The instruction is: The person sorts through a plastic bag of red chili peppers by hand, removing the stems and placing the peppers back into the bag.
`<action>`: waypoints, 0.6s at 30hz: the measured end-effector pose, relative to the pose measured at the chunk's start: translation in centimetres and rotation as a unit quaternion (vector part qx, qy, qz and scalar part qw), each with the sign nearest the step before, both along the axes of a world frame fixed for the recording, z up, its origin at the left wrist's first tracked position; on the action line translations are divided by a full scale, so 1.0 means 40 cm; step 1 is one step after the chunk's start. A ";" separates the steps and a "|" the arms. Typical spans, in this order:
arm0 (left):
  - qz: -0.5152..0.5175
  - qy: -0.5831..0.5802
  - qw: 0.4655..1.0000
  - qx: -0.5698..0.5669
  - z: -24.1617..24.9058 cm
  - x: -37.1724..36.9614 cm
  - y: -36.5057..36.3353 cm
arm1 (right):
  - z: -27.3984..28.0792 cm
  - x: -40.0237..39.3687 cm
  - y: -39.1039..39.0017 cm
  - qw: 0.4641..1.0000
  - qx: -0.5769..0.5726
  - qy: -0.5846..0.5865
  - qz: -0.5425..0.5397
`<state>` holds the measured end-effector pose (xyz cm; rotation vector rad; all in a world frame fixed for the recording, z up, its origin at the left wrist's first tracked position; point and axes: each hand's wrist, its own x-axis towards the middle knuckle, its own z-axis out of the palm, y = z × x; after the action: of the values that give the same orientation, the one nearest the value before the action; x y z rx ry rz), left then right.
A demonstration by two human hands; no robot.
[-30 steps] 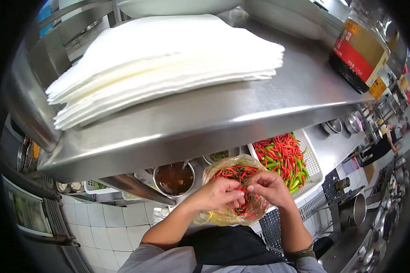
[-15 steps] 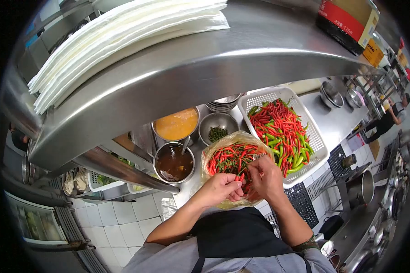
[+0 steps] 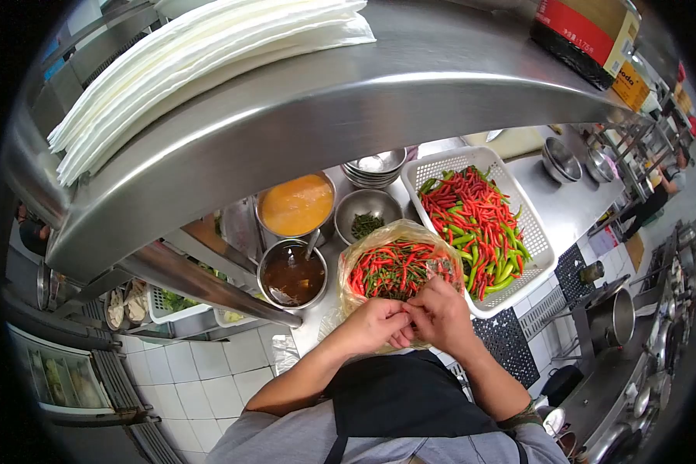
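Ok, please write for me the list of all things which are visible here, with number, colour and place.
Plastic bag: one, clear, at the hands
Bagged chillies: many, red with green stems
Basket: one, white, right of bag, holding many red and green chillies
Metal bowl: one, silver, behind bag
Orange liquid: one potful, behind brown liquid, also one potful
Stacked bowls: several, silver, beside basket
Shelf: one, silver, above counter
Folded sheets: many, white, shelf left
Bottle: one, red label, shelf right
Co-worker: one, dark clothing, far right
Left hand, right hand: two, bare, at bag's near edge
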<state>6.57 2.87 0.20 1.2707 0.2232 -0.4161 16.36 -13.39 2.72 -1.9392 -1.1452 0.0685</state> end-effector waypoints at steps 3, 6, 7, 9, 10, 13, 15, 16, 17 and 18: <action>0.006 -0.020 0.998 -0.059 0.000 0.003 0.011 | -0.001 -0.003 0.006 0.992 0.024 -0.117 -0.040; 0.050 -0.024 0.998 -0.042 0.025 -0.005 0.019 | 0.022 0.074 0.017 0.998 0.021 0.025 -0.061; 0.063 -0.028 0.997 -0.030 0.032 -0.006 0.026 | 0.025 0.093 0.019 0.998 -0.006 -0.002 -0.058; 0.070 -0.034 0.996 -0.043 0.023 -0.004 0.044 | 0.009 0.129 0.024 0.995 -0.061 -0.054 -0.055; 0.085 -0.041 0.994 -0.047 0.016 -0.003 0.048 | 0.000 0.147 0.036 0.994 -0.066 -0.050 -0.067; 0.129 -0.045 0.987 -0.083 0.017 -0.001 0.042 | -0.009 0.169 0.087 0.983 -0.136 -0.094 -0.078; 0.143 -0.045 0.984 -0.099 0.010 0.002 0.039 | -0.024 0.188 0.118 0.974 -0.166 -0.141 -0.063; 0.145 -0.047 0.985 -0.084 0.009 0.001 0.039 | -0.025 0.191 0.126 0.968 -0.181 -0.163 -0.057; 0.147 -0.051 0.985 -0.069 0.010 0.003 0.042 | -0.018 0.194 0.124 0.977 -0.151 -0.142 -0.060; 0.152 -0.054 0.985 -0.056 0.010 0.005 0.045 | 0.016 0.186 0.122 0.983 -0.122 -0.120 -0.062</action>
<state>6.78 4.66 0.59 1.1235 0.2921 -0.0959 23.81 -8.52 3.37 -2.2799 -1.2137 -0.0993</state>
